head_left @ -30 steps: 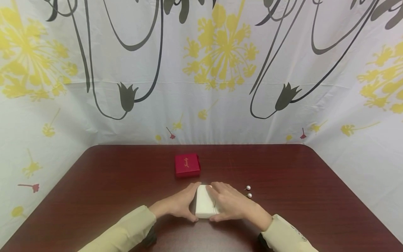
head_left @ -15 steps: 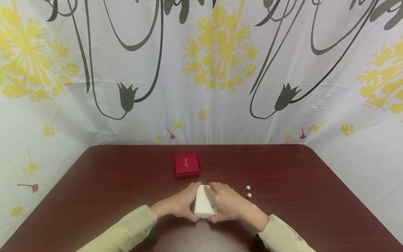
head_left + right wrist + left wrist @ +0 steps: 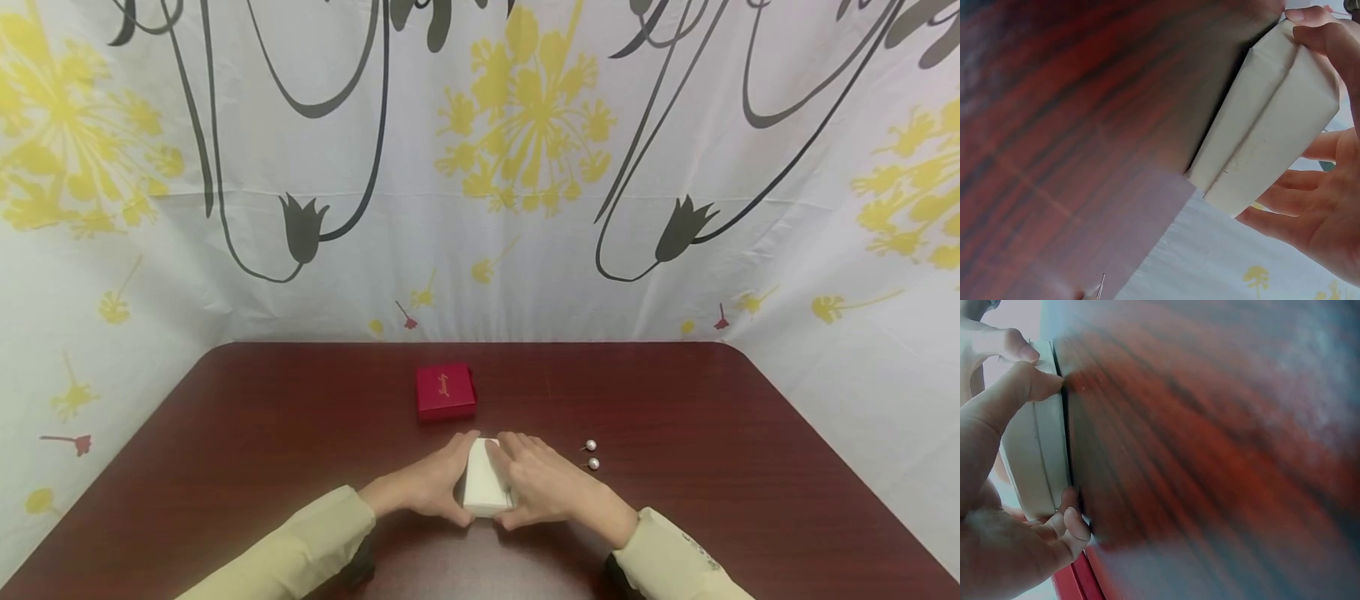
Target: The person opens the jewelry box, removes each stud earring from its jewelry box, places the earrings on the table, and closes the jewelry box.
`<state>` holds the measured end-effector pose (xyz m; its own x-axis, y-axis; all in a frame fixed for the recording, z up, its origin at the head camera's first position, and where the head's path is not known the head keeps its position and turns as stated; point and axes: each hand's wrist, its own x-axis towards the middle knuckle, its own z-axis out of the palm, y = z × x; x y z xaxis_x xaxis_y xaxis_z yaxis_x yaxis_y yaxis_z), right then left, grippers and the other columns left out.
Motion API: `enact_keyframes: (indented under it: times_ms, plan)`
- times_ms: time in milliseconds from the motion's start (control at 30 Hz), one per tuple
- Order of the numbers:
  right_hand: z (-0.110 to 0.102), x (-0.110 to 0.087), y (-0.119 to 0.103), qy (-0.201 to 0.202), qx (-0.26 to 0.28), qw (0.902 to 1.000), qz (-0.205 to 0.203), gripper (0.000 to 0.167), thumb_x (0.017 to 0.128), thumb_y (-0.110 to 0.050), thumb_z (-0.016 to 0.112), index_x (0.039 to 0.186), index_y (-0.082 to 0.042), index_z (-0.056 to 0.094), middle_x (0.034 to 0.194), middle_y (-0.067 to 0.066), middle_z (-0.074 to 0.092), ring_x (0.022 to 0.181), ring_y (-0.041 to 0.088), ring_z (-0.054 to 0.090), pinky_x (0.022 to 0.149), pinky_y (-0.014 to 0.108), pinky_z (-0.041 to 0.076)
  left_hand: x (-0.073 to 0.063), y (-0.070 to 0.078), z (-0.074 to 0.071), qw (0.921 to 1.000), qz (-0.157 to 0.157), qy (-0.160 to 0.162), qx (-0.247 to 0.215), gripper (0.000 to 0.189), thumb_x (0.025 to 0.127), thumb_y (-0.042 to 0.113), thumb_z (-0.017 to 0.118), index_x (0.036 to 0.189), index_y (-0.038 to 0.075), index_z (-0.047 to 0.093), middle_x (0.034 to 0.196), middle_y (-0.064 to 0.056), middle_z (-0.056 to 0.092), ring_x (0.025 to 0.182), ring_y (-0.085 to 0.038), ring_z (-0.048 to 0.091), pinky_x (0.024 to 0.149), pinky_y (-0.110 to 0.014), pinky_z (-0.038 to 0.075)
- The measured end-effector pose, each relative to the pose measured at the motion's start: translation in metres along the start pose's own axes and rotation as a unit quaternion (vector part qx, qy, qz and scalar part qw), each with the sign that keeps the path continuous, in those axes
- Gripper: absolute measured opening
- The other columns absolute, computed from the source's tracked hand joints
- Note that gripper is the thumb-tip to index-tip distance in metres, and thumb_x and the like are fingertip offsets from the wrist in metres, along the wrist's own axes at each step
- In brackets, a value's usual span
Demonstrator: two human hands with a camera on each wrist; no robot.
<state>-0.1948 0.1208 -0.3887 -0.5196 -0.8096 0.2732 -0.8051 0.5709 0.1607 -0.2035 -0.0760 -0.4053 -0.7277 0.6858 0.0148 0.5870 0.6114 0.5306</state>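
Observation:
A small white box (image 3: 482, 482) lies on the table between my two hands in the head view. My left hand (image 3: 437, 483) grips it from the left, thumb at the near end and fingers at the far end. From the right, my right hand (image 3: 545, 485) holds the same box, its thumb low at the near end and its fingers reaching over the top and far side. A seam between lid and base runs along the white box (image 3: 1279, 119) in the right wrist view. The right hand covers part of the lid.
Beyond the hands sits a red box (image 3: 446, 392) with gold lettering. To the right of my right hand lie two pearl earrings, a far pearl earring (image 3: 591, 446) and a near one. A patterned curtain (image 3: 480, 250) hangs behind the dark red table (image 3: 300, 400).
My right hand has shifted slightly left, and the white box has turned or slid a little with it. The left hand stays nearly still. Red box and earrings remain in place.

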Motion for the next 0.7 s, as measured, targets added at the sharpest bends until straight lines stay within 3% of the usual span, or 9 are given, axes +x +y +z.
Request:
enact_keyframes:
  times_ms: [400,700]
  plan:
    - [-0.0033,0.0017,0.0036,-0.032,0.040,0.9986,0.015,0.079,0.059,-0.048,0.070,0.118,0.001,0.048,0.104,0.010,0.051,0.088,0.019,0.051,0.074,0.033,0.047,0.0005,-0.0003,-0.0004,0.9998,0.016,0.012,0.004,0.099,0.056,0.016,0.078,0.132,-0.009,0.019,0.116,-0.011,0.038,0.100,-0.016,0.045,0.090,-0.027,0.041]
    - [-0.0039,0.0022,0.0058,-0.056,0.081,0.9943,0.040,0.081,0.065,-0.052,0.068,0.124,0.000,0.046,0.109,0.010,0.052,0.090,0.016,0.049,0.072,0.028,0.046,-0.0002,0.0007,0.0009,0.9999,0.000,0.012,0.008,0.101,0.056,0.017,0.078,0.132,-0.012,0.017,0.122,-0.017,0.036,0.105,-0.020,0.045,0.093,-0.031,0.039]
